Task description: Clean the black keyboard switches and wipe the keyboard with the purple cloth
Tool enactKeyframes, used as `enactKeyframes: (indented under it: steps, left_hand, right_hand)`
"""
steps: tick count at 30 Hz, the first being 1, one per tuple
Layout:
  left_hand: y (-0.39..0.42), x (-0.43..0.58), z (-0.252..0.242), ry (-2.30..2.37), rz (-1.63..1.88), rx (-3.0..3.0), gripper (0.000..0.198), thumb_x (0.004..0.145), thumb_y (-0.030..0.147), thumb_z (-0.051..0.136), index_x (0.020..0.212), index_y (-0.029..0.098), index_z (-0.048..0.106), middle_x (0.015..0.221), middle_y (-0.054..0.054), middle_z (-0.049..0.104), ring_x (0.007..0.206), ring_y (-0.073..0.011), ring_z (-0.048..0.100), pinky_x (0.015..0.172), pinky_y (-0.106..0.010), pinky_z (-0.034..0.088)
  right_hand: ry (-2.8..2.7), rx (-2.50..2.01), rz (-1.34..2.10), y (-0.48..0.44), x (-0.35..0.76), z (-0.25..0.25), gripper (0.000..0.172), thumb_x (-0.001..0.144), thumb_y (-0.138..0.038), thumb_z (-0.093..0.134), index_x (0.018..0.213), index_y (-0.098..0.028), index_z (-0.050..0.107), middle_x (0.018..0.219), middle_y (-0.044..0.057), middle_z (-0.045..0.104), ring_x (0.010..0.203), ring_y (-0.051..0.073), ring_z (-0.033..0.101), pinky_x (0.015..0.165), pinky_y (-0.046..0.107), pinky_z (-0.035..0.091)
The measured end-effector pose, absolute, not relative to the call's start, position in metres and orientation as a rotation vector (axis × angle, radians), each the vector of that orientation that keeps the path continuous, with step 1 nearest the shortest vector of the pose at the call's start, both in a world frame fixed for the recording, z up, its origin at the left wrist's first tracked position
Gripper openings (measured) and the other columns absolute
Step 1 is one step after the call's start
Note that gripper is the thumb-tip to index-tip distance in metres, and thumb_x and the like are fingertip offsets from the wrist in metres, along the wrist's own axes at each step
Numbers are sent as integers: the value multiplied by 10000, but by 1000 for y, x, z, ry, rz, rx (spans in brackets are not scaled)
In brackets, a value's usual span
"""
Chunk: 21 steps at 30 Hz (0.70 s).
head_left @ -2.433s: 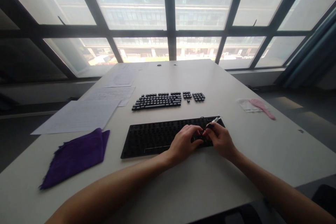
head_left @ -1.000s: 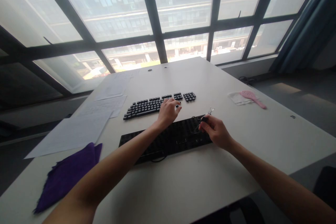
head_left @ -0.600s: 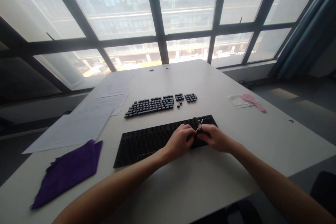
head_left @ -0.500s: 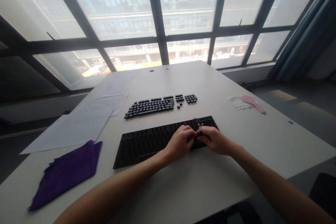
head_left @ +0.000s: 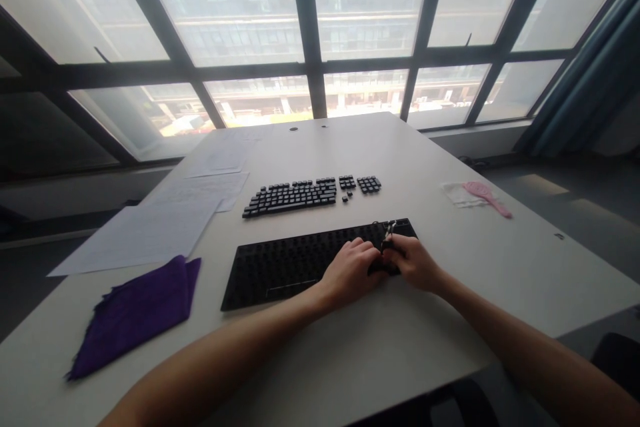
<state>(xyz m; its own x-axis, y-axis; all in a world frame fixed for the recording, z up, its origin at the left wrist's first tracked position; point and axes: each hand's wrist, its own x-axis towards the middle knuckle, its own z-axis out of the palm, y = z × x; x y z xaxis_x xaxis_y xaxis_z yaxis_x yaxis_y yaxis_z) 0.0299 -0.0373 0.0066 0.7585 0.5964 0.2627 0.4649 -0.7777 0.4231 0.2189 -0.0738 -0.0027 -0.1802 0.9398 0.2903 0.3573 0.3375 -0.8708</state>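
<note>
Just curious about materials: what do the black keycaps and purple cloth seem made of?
Black keycaps: probably plastic, satin-looking, from their uniform blocks and faintly light-catching tops. Purple cloth: matte fabric, given its frayed edge, soft fold and lack of shine; fibre unclear.

A second loose keycap (head_left: 345, 199) has joined the first one (head_left: 350, 194) on the table (head_left: 375, 347).

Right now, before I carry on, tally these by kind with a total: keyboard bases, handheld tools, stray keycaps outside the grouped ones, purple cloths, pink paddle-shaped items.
Keyboard base: 1
Tool in the right hand: 1
Stray keycaps: 2
Purple cloth: 1
Pink paddle-shaped item: 1
Total: 6
</note>
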Motion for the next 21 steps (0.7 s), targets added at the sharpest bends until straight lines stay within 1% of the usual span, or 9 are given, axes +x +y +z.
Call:
enactKeyframes:
  steps: [4,6,9,13,16,18,21]
  left_hand:
    - [-38,30,9,812,640,2513,152,863,334,687,944,212,649,905,-26,649,901,-210,558,848,-349,443]
    - [-38,29,9,802,676,2453,147,861,319,693,955,214,651,917,-23,654,912,-208,562,853,-345,448]
    - [-37,28,6,802,744,2363,132,840,237,708,956,217,648,969,-27,660,974,-213,567,882,-344,455]
    - [-37,28,3,855,875,2213,278,817,152,716,1060,223,601,990,-20,649,967,-198,581,870,-328,472]
    - [-38,27,2,845,901,2237,296,828,146,708,1080,228,576,996,-17,626,958,-192,579,853,-321,482]
    - [-39,26,2,823,901,2295,286,851,141,682,1097,234,570,1026,-25,608,983,-197,571,860,-325,490]
    - [-40,26,1,758,925,2398,330,882,130,633,1178,250,550,1110,-47,568,1041,-205,550,904,-344,499]
  right_hand:
    - [-1537,-1182,875,-70,219,-3,200,924,-277,538,743,-194,556,644,2,634,545,143,550,527,265,440]
    - [-1523,-1184,843,-70,218,-4,219,931,-301,539,741,-195,559,623,-3,616,530,142,537,519,266,433]
    - [-1572,-1197,737,-72,217,-6,198,936,-311,548,776,-198,580,661,7,623,594,163,574,570,280,459]
    - [-1599,-1254,572,-76,214,-6,124,950,-305,534,904,-205,593,786,36,689,708,198,636,676,313,490]
    - [-1621,-1265,584,-76,213,-6,116,966,-307,512,965,-210,578,810,34,709,738,204,662,707,315,494]
    - [-1621,-1258,594,-76,212,-5,124,968,-310,504,932,-211,568,783,25,699,714,195,658,687,301,490]
    - [-1604,-1263,564,-75,212,-4,146,962,-307,506,864,-210,553,730,12,665,657,178,624,634,282,470]
